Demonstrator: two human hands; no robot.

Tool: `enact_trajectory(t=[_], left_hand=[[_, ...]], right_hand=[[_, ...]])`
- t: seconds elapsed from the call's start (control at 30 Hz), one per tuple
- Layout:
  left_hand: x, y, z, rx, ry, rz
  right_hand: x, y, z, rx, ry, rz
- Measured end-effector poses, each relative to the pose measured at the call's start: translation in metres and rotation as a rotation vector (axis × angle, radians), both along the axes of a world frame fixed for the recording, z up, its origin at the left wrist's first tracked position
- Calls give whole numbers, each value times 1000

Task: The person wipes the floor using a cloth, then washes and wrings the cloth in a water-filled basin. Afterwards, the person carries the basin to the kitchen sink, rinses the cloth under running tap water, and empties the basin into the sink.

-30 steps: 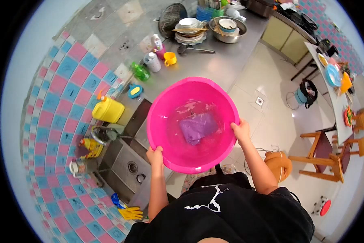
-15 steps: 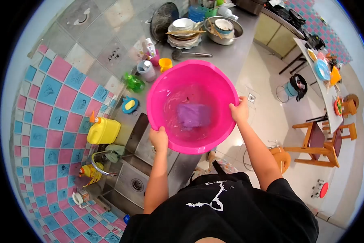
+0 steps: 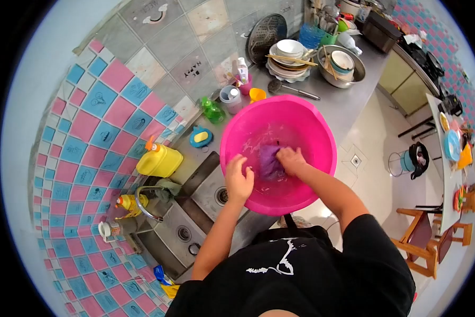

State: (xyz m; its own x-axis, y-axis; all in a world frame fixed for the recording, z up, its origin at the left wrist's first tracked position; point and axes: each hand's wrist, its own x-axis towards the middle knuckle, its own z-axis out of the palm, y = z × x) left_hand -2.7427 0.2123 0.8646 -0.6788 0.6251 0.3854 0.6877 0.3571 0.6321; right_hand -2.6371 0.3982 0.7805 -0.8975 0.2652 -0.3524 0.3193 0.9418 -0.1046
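Note:
A pink basin [image 3: 311,127] with clear water in it stands on the metal counter, by the sink. In the water lies a bunched purple cloth [image 3: 269,165]. My right hand [image 3: 292,160] reaches into the basin with its fingers closed on the cloth's right side. Over the basin's left part hangs my left hand [image 3: 239,180], fingers apart and holding nothing.
The double sink [image 3: 205,198] with its curved faucet [image 3: 142,203] lies to the left. Near the wall stand a yellow jug [image 3: 160,160], a soap dish [image 3: 201,137], a green bottle [image 3: 212,111] and a yellow cup [image 3: 257,95]. Stacked dishes [image 3: 290,61] and a steel bowl [image 3: 353,68] are behind.
Both hands have left the basin's rim. My right hand has moved in to the purple cloth, which is now bunched, and my left hand has lifted inward. The camera view has shifted.

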Motion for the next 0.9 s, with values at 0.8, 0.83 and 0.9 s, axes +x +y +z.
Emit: enact_trajectory(t=[0.8,0.83,0.9], left_hand=[[5,114,-86,468,-2196,141],[10,111,-68,468,-2194,141],[21,102,-39,542,-2224,171]], right_hand=[[-2,24,95,-1344,932,-1025],[2,37,85,-1423,948,-1087],[1,45,44,-1396,991,-1084]])
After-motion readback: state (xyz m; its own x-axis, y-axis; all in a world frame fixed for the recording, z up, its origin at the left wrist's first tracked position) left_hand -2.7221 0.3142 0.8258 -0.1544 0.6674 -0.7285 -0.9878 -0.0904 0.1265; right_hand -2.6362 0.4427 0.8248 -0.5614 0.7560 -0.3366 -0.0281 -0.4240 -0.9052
